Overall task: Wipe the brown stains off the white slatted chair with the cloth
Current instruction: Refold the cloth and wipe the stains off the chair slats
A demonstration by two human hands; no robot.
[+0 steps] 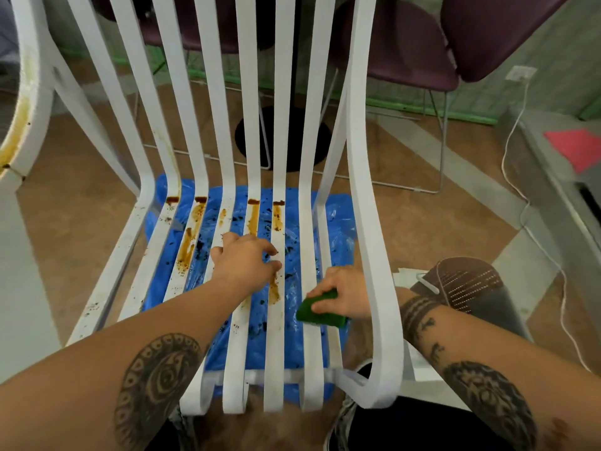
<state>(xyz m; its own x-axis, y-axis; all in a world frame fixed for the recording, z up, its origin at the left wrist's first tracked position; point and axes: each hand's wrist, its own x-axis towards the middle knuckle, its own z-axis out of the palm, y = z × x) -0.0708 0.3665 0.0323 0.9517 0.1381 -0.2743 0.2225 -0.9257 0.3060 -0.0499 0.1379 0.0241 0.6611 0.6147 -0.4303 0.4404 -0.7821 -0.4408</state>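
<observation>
The white slatted chair has smooth, flat, curved slats, streaked with glossy brown stains towards the back of the seat. The left hand rests palm-down on the middle slats, fingers loosely bent. The right hand pinches a folded green cloth against a right-side slat, above a crinkled blue plastic sheet dotted with dark specks.

view: head-worn, wide-angle | facing: forward and down — over both forearms onto the seat of the white slatted chair | range: close, left hand and right hand near mid-frame | beyond backrest: floor, purple chairs — farther off
</observation>
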